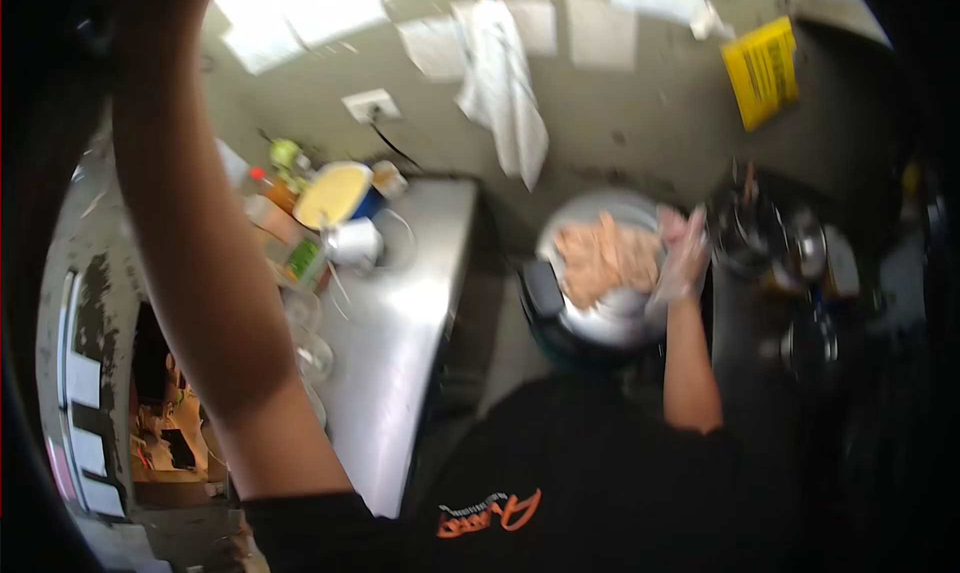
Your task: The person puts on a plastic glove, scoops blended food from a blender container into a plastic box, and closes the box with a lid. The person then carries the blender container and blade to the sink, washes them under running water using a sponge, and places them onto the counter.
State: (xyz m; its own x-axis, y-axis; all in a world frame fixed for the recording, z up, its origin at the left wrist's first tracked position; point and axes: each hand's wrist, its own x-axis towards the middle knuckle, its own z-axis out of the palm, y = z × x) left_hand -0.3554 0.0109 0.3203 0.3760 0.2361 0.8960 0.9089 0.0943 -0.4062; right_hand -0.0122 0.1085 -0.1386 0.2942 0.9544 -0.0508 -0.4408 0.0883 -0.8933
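To your left, one metal counter (395, 348). On it, you have: blue tub (338, 195), pale-yellow top; white rounded item (353, 244), blurred; red-capped bottle (274, 190); green-filled container (303, 260); clear containers (314, 358).

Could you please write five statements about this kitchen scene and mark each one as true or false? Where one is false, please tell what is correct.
1. The right hand is at the side of the bowl with pale pieces in it. True.
2. The left hand is inside the bowl. False: the left arm goes up past the top of the picture, and its hand is out of view.
3. A white cloth hangs in front of the wall. True.
4. The yellow sheet lies flat on the floor. False: it is up on the wall.
5. A black cord runs from the wall outlet. True.
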